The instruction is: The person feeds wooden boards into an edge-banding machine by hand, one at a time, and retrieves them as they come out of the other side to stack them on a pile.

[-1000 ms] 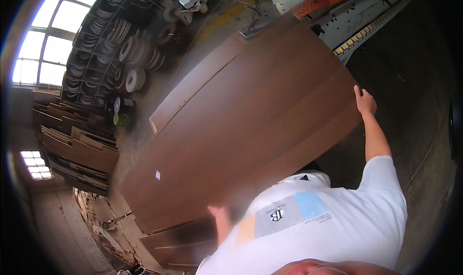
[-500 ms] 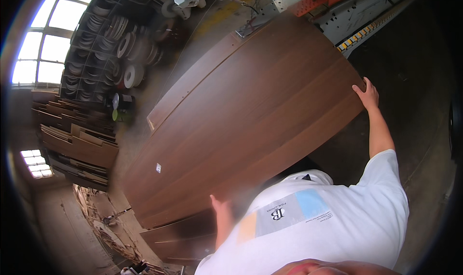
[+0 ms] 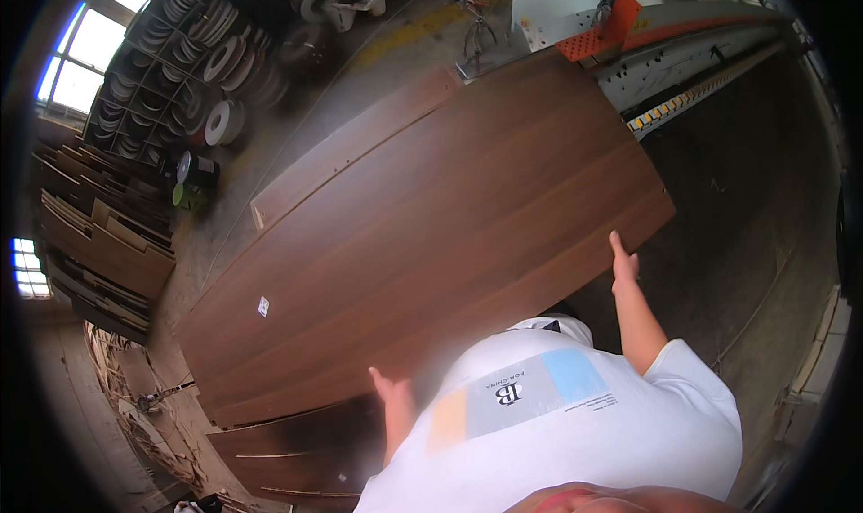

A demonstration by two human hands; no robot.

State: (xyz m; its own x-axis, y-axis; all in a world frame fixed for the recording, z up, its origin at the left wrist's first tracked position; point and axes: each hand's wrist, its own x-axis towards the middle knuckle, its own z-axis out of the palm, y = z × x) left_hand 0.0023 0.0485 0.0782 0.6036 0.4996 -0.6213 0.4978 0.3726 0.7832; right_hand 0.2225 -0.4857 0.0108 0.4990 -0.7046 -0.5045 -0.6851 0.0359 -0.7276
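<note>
A large brown wood-grain panel (image 3: 431, 216) stretches in front of me from lower left to upper right, with a small white label (image 3: 263, 306) near its left end. My left hand (image 3: 393, 389) grips the panel's near edge, thumb on top and fingers hidden beneath. Farther right along that same edge, my right hand (image 3: 625, 263) holds it likewise, thumb up and the other fingers mostly out of sight. Another brown strip of board (image 3: 351, 144) shows along the panel's far edge. Below the left end lies one more dark brown board (image 3: 288, 450).
Machinery with an orange perforated part (image 3: 598, 35) and a rail (image 3: 683, 99) stands beyond the panel's right end. A rack of edge-band rolls (image 3: 171, 72), a bucket (image 3: 193, 182) and stacked boards (image 3: 103, 234) line the left. Scrap strips (image 3: 153, 423) lie at lower left.
My right hand has left the panel's right end and now grips the near edge, closer to my body. My left hand still holds the near edge. The view has shifted slightly.
</note>
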